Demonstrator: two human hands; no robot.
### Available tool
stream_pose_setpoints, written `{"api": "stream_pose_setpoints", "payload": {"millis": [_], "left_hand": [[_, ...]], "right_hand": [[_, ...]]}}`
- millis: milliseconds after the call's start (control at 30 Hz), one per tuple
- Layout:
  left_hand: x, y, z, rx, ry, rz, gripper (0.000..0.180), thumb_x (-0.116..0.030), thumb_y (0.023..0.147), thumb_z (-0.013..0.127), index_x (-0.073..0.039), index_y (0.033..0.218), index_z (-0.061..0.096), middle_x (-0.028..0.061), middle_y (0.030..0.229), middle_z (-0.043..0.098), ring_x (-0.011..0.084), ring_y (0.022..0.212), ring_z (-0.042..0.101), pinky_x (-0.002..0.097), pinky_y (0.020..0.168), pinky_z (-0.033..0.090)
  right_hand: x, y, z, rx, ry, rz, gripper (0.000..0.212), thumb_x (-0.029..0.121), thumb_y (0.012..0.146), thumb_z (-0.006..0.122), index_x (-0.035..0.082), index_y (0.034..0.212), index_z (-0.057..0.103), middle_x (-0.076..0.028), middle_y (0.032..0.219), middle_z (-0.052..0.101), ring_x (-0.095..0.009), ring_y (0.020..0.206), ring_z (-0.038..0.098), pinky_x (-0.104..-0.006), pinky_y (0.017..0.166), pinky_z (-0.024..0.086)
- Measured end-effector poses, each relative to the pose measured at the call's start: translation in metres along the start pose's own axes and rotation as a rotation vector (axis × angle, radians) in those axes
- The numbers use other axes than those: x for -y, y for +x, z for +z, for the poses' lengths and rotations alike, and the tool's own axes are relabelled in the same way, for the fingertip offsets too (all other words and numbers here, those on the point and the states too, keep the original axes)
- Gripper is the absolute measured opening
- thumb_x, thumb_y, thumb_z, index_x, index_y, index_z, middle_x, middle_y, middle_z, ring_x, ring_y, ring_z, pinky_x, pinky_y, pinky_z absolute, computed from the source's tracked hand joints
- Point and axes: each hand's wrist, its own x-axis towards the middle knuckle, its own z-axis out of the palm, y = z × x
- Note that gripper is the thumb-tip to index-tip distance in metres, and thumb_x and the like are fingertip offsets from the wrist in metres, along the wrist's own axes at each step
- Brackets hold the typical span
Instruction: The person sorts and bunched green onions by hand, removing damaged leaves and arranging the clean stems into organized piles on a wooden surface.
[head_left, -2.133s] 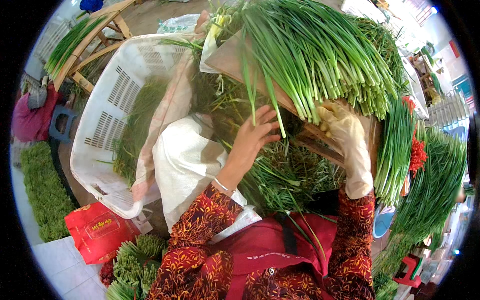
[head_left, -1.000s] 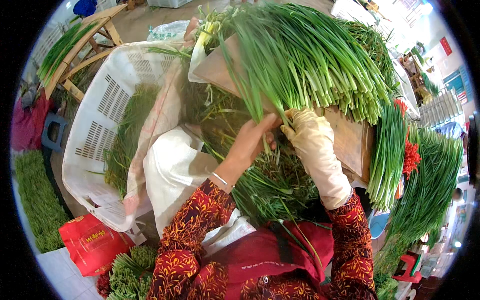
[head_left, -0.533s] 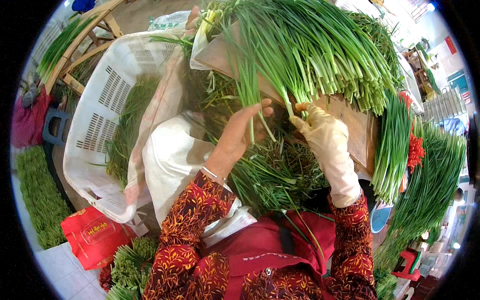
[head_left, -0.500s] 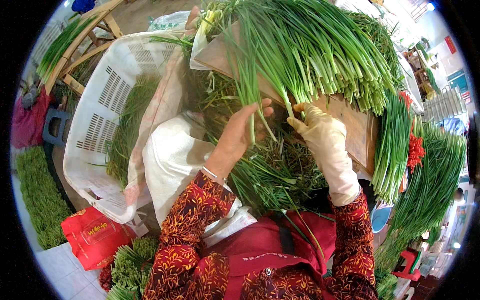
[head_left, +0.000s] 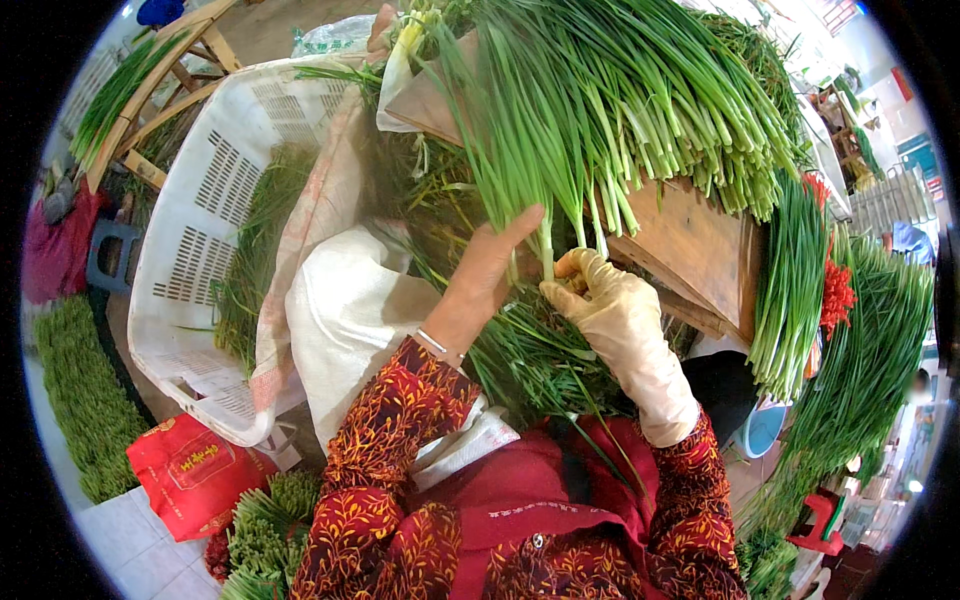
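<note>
Bare, with a thin bracelet at the wrist, my left hand (head_left: 476,278) is closed around a few garlic chives (head_left: 545,240), thumb along their pale lower stems. My right hand (head_left: 608,305), in a cream rubber glove, pinches at the stem ends just to the right, thumb and forefinger together. The leaves of these stalks run up into a large heap of garlic chives (head_left: 640,90) lying on a wooden board (head_left: 690,240). My left fingers are partly hidden behind the stems. Loose green leaves and trimmings (head_left: 530,350) lie below both hands.
To the left stands a white perforated plastic crate (head_left: 190,300) with greens and a pale sack (head_left: 350,310) beside it. Tied bundles (head_left: 790,310) with red ties (head_left: 836,290) hang at the board's right. A red bag (head_left: 195,475) sits low left, a blue basin (head_left: 762,430) low right.
My right hand has moved down and left, closer to my left hand. The stalks in my left hand now look thicker and more upright, and more of the board shows.
</note>
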Motion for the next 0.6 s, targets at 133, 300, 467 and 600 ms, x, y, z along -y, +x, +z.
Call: {"api": "stream_pose_setpoints", "payload": {"millis": [133, 300, 467, 600], "left_hand": [[0.002, 0.003, -0.008, 0.035, 0.033, 0.03, 0.032, -0.025, 0.076, 0.063, -0.006, 0.1, 0.052, 0.0014, 0.087, 0.058, 0.011, 0.075, 0.057, 0.025, 0.065, 0.048], [0.0, 0.001, -0.003, 0.06, 0.075, 0.002, 0.029, -0.024, 0.078, 0.06, -0.006, 0.1, 0.053, 0.0016, 0.087, 0.059, 0.0113, 0.075, 0.057, 0.0249, 0.065, 0.047], [0.003, -0.001, -0.007, 0.102, 0.087, -0.023, 0.028, -0.025, 0.078, 0.06, -0.007, 0.099, 0.053, 0.0009, 0.089, 0.058, 0.0115, 0.075, 0.056, 0.0258, 0.063, 0.047], [0.001, -0.001, -0.004, 0.134, 0.084, -0.014, 0.028, -0.025, 0.078, 0.06, -0.008, 0.099, 0.053, 0.001, 0.089, 0.058, 0.0118, 0.078, 0.056, 0.0268, 0.064, 0.047]], "right_hand": [[-0.012, 0.003, 0.0, -0.121, -0.003, 0.016, 0.029, 0.034, 0.078, 0.054, 0.011, 0.096, 0.057, -0.01, 0.064, 0.059, -0.025, 0.058, 0.058, -0.0333, 0.055, 0.045], [-0.011, 0.02, -0.009, -0.113, 0.221, 0.151, 0.03, 0.034, 0.08, 0.054, 0.011, 0.099, 0.057, -0.01, 0.068, 0.061, -0.022, 0.061, 0.059, -0.0303, 0.055, 0.045], [-0.003, 0.035, -0.002, -0.122, 0.219, 0.158, 0.03, 0.033, 0.078, 0.057, 0.009, 0.095, 0.059, -0.009, 0.071, 0.062, -0.018, 0.061, 0.058, -0.029, 0.058, 0.045], [-0.011, 0.039, -0.003, -0.065, 0.494, 0.28, 0.034, 0.039, 0.077, 0.057, 0.008, 0.092, 0.06, -0.007, 0.075, 0.062, -0.015, 0.066, 0.056, -0.028, 0.062, 0.043]]}}
